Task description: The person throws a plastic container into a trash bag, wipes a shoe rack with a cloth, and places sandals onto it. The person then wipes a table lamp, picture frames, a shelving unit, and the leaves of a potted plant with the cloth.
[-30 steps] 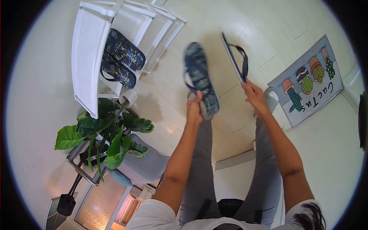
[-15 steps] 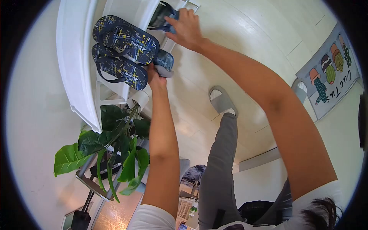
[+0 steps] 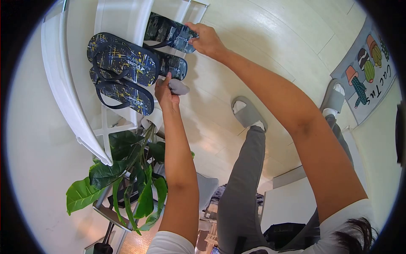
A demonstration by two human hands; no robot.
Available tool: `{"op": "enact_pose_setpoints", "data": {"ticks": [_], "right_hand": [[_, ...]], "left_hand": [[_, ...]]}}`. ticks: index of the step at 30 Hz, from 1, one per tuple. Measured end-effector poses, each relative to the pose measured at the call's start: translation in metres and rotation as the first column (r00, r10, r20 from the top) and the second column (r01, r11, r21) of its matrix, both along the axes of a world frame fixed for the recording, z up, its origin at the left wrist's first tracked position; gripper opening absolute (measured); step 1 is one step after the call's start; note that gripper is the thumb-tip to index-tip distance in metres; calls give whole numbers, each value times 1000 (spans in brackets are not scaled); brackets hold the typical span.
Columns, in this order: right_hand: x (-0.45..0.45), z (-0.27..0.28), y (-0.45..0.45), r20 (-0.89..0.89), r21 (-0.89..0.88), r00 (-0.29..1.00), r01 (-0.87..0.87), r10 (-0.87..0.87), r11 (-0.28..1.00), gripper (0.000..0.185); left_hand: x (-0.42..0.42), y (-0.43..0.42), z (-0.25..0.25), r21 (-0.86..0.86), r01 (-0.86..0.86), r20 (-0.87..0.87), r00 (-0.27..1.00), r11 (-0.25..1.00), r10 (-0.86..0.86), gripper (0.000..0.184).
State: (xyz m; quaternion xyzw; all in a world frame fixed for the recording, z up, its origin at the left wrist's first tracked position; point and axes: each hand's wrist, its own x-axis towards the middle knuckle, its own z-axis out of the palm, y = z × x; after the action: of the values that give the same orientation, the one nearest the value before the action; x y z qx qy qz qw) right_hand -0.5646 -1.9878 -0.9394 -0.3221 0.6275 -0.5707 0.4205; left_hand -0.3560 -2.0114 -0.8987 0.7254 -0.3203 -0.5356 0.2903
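Observation:
A dark flip-flop with a camouflage-like print lies on the lower tier of the white rack, and my right hand pinches its end. Its mate, a second patterned flip-flop, sits beside it, partly covered by the tier above. My left hand is closed around a small grey cloth just in front of that second one. On the upper tier, close to my left fingers, rest two navy flip-flops with yellow flecks, one overlapping the other.
The white rack curves along the left. A leafy green plant stands below it, near my left forearm. My feet in grey slippers are on the pale floor. A cactus-print mat lies at the right.
The lower flip-flops now lie side by side, showing more of their soles. My right hand has shifted slightly down and grips one's end. The view has moved, and another slippered foot shows.

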Motion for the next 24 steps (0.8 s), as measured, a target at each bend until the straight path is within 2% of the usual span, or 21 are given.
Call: {"op": "enact_pose_setpoints", "data": {"ticks": [1, 3, 4, 5, 6, 8, 9, 10, 12, 13, 14, 15, 16, 17, 18, 19, 20, 21, 22, 23, 24], "right_hand": [[0, 2, -2, -100, 32, 995, 31, -27, 999, 50], [-1, 4, 2, -139, -1, 990, 29, -29, 1000, 46], [-2, 6, 5, -182, -29, 983, 19, -24, 999, 43], [-2, 7, 5, -181, -28, 983, 24, -29, 999, 43], [-2, 9, 4, -159, -13, 987, -2, 0, 1000, 41], [-5, 11, 11, -132, 9, 991, -22, 23, 1000, 39], [-7, 12, 15, -180, 68, 984, 3, 9, 998, 38], [-9, 15, 19, -228, 123, 974, 31, -2, 992, 38], [-7, 5, 47, -292, -19, 946, 141, -140, 990, 41], [-5, 3, 70, -248, 9, 968, -25, 26, 1000, 40], [-2, 5, 93, -200, 34, 960, -193, 195, 981, 40], [2, 9, 111, -7, -4, 960, -279, 279, 960, 36], [4, 9, 120, 183, -60, 916, -353, 358, 934, 32], [3, 1, 118, 181, -57, 919, -347, 352, 936, 32], [1, -9, 112, 300, -9, 890, -358, 344, 934, 29], [-1, -21, 105, 414, 37, 850, -373, 326, 927, 27], [-1, -37, 91, 411, 42, 854, -366, 317, 930, 27], [2, -54, 64, 231, 24, 931, -295, 282, 955, 26], [4, -68, 36, 42, -10, 972, -230, 230, 973, 25], [1, -69, 9, -141, -83, 982, -135, 122, 987, 22], [-4, -67, -17, -309, -168, 951, -53, -2, 984, 19]], "left_hand": [[2, -2, -1, -2, -15, -33, 999, 1000, 15, 69], [3, -1, -4, -5, -27, -69, 997, 1000, 26, 64], [5, 2, -8, -40, -24, -58, 998, 999, 22, 55], [6, 4, -10, -75, -21, -45, 999, 997, 18, 46], [9, 5, -13, -73, -16, -44, 999, 997, 13, 46], [7, 12, -8, -106, -56, -138, 990, 993, 41, 36], [3, 19, -9, -144, -106, -41, 994, 984, 101, 40], [-5, 28, -3, -143, -99, -40, 995, 985, 95, 40], [-24, 46, 15, 178, -270, -148, 943, 946, 297, 52], [-39, 56, 16, 178, -261, -155, 945, 949, 289, 52], [-54, 67, 15, 272, -264, -246, 910, 925, 332, 58], [-62, 72, 11, 366, -257, -326, 865, 895, 382, 65], [-56, 73, -3, 370, -249, -327, 867, 895, 376, 65], [-40, 74, -26, 426, -108, -527, 777, 898, 343, 67], [-33, 72, -42, 445, 42, -700, 640, 895, 318, 70], [-65, 75, -26, 397, -38, -506, 825, 917, 254, 68], [-63, 74, -29, 401, -30, -508, 824, 916, 249, 68], [-61, 67, -31, 305, 53, -311, 949, 951, 47, 66], [-57, 60, -34, 223, 159, -74, 987, 962, -145, 64], [-44, 56, -39, 187, 291, 75, 948, 938, -309, 60], [-31, 55, -44, 186, 295, 77, 947, 937, -313, 60]]}}
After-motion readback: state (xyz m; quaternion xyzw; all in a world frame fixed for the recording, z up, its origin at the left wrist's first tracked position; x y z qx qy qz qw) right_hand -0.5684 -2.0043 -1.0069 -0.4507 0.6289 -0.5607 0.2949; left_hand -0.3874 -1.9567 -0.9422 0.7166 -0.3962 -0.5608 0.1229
